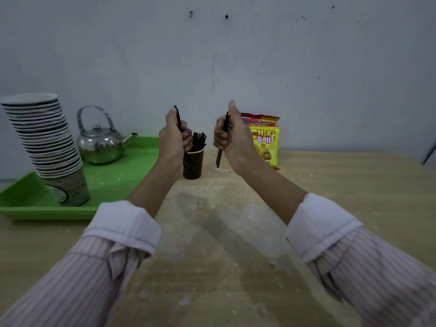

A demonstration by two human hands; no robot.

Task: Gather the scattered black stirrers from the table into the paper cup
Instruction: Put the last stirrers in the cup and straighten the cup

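Observation:
A dark paper cup (193, 164) stands upright on the wooden table at mid-distance, with several black stirrers (199, 139) sticking out of its top. My left hand (173, 140) is raised just left of and above the cup, fist closed around black stirrers whose tips (177, 115) poke up past my thumb. My right hand (230, 135) is raised to the right of the cup, closed on a few black stirrers (220, 156) that hang below the fist, above the table. I see no loose stirrers lying on the table.
A green tray (106, 182) at the left holds a leaning stack of paper cups (44, 147) and a metal kettle (100, 143). A yellow snack bag (266, 140) stands against the grey wall behind my right hand. The wooden table (236, 232) extends toward me.

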